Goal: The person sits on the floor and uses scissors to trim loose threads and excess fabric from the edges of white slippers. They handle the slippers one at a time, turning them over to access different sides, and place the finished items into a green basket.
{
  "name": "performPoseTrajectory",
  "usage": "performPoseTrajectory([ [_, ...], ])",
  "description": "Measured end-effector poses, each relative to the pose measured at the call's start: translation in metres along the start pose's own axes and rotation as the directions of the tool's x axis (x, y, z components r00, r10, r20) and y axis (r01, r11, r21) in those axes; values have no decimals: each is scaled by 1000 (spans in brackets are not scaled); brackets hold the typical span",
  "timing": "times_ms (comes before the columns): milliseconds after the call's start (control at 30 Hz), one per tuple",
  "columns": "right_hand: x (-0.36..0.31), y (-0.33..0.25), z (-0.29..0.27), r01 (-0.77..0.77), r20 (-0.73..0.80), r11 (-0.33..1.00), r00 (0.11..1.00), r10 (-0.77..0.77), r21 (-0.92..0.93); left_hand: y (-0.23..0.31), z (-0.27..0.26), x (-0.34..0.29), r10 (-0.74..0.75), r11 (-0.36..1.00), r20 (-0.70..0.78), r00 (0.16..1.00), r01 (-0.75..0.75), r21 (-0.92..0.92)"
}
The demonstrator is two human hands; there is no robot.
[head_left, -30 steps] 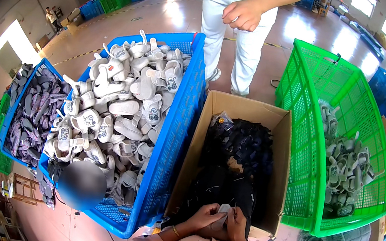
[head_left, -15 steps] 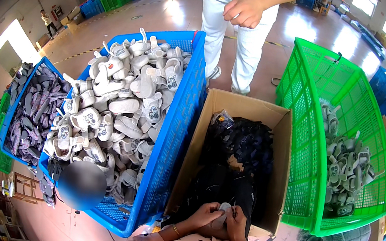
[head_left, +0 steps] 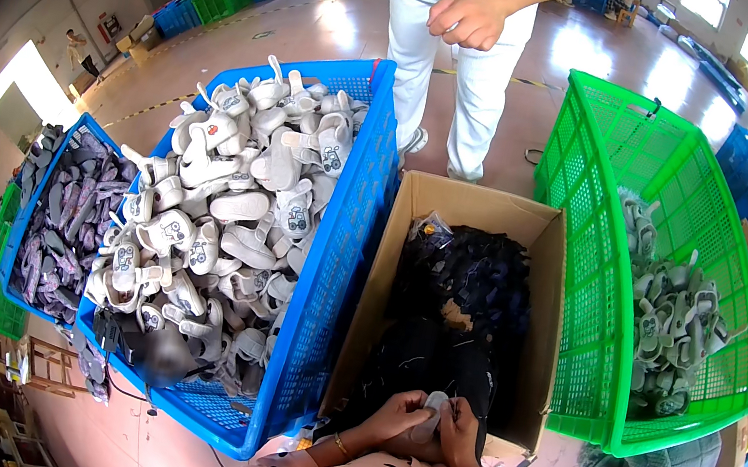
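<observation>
Close in front of me, over my lap, both hands hold one small grey shoe, sole or toe end upward; I cannot tell which. My left hand pinches its left side. On its right side my right hand has fingers and thumb pressed together. Whether something thin is also in the right fingers is too small to tell. Beyond the hands, my dark-clad legs reach into an open cardboard box with a dark heap of small pieces in it.
At left stands a blue crate piled with pale children's shoes; farther left, another blue crate holds purplish shoes. A green crate at right contains grey shoes. A person in white trousers stands beyond the box.
My hands and the grey shoe stay nearly still. The standing person's hand has shifted slightly left. A round blur over the left crate has shrunk.
</observation>
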State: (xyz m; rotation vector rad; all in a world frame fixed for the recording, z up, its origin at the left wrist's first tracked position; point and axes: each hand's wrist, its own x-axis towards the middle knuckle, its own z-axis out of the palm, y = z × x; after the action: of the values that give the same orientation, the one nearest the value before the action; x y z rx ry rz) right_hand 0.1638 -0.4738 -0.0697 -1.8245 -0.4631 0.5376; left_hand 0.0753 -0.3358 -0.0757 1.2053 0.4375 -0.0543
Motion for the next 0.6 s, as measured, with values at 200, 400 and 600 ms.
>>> performPoseTrajectory([
  [200, 0, -1, 1, -4, 5, 1000, 1000, 4, -14, 6, 1, -1, 1, 999, -7, 1000, 0, 49],
  [400, 0, -5, 0, 6, -4, 999, 1000, -6, -36, -4, -1, 1, -29, 998, -28, 999, 30, 47],
  [600, 0, -1, 2, 9, -9, 1000, 1000, -9, -13, 1, -1, -1, -24, 1000, -16, 1000, 24, 17],
])
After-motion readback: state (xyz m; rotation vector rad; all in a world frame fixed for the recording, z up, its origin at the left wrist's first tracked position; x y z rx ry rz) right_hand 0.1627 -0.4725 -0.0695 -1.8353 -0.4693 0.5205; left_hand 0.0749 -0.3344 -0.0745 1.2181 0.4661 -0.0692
